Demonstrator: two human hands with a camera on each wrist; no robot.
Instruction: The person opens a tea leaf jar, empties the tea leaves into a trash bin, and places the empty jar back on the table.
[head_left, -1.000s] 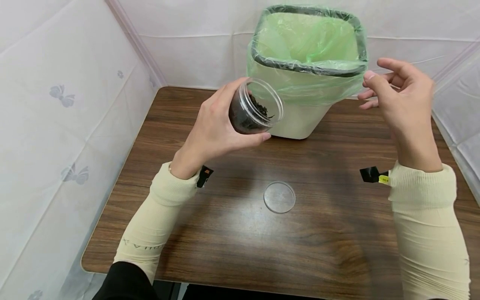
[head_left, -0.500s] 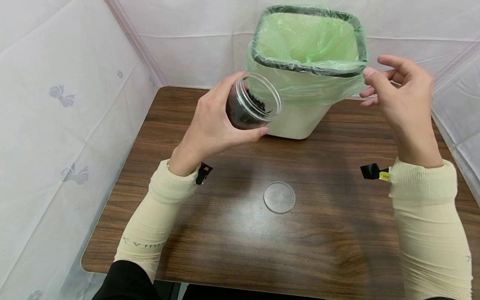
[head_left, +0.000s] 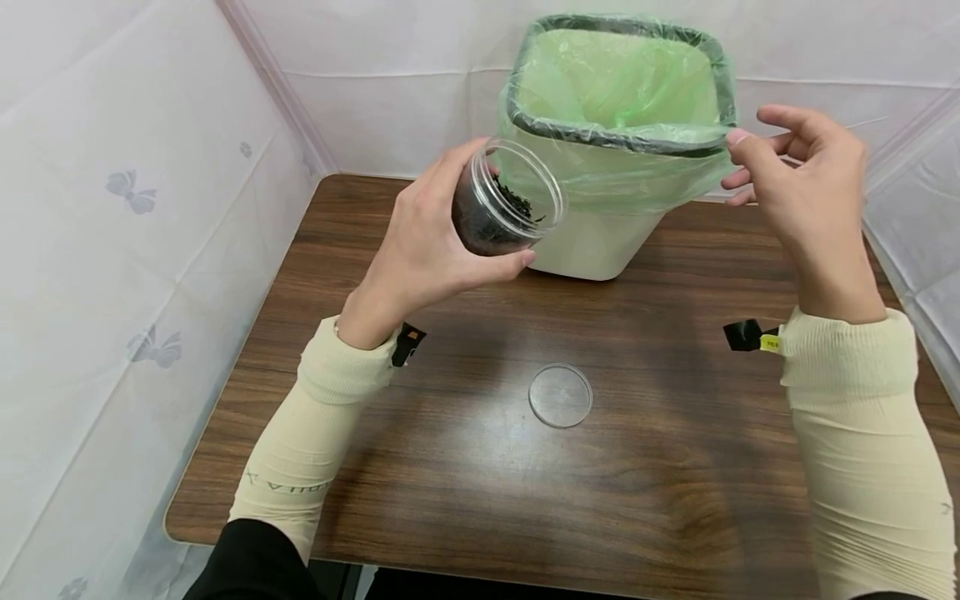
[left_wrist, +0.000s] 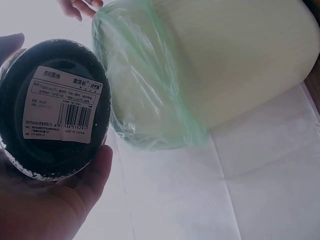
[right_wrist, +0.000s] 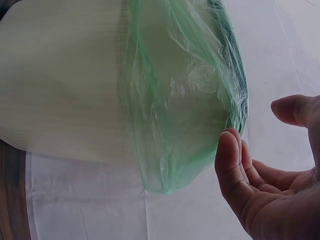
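My left hand [head_left: 423, 237] grips a clear plastic jar [head_left: 487, 218] that holds dark, dry leaf-like bits. The jar is lidless and tilted, its mouth toward the right, in front of a cream trash bin [head_left: 592, 246]. On the jar's base, a white barcode label [left_wrist: 62, 105] faces the left wrist camera. A green plastic bag [head_left: 615, 179] lines the bin and folds over its dark rim. My right hand [head_left: 813, 183] is raised at the bin's right corner, thumb apart from the loosely bent fingers, fingertips right by the bag's edge [right_wrist: 235, 100] in the right wrist view.
A round clear lid [head_left: 561, 396] lies on the brown wooden table [head_left: 450, 475], nearer me than the bin. White sheeting [head_left: 135, 275] hangs along the left side and behind the bin.
The jar and my left hand have risen slightly and shifted a little left. My right hand has moved up a bit beside the bin's corner. The lid and bin stay where they were.
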